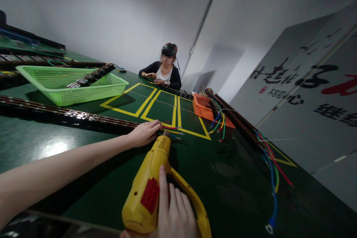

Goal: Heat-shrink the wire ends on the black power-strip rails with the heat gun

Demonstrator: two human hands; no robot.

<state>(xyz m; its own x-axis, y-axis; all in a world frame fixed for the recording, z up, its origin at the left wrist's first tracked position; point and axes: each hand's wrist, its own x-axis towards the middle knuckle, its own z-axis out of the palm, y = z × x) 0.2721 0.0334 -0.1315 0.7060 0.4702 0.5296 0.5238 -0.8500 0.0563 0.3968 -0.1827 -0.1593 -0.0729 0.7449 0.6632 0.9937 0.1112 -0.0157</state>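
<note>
Your right hand [176, 212] grips the yellow plastic heat gun [146, 178], index finger [163, 186] straight along its body. Just left of its nozzle [166, 133], your left hand [145, 134] curls its fingers at the end of a long, dark, segmented track [78, 116], beside thin red, yellow and blue wires [172, 132]; whether they pinch, I cannot tell.
</note>
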